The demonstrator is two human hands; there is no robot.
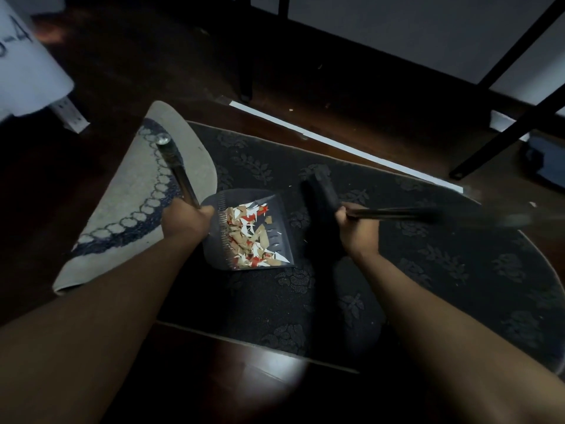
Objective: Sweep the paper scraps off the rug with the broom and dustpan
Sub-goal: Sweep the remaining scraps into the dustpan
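A dark dustpan [282, 240] lies on the black patterned rug [428, 270], filled with white, tan and red paper scraps [249, 240]. My left hand [186, 220] grips the dustpan's long metal handle [174, 169], which rises up and to the left. My right hand [356, 228] grips the dark broom handle [397, 214], which runs off to the right and is blurred. The broom's black head [319, 194] stands just right of the dustpan's mouth, touching the rug.
The rug's left end is folded over, showing its pale underside [137, 191]. Dark wood floor surrounds the rug. Black table legs [504, 123] cross the upper right. A white strip [336, 142] lies along the rug's far edge. A white object [27, 62] sits at upper left.
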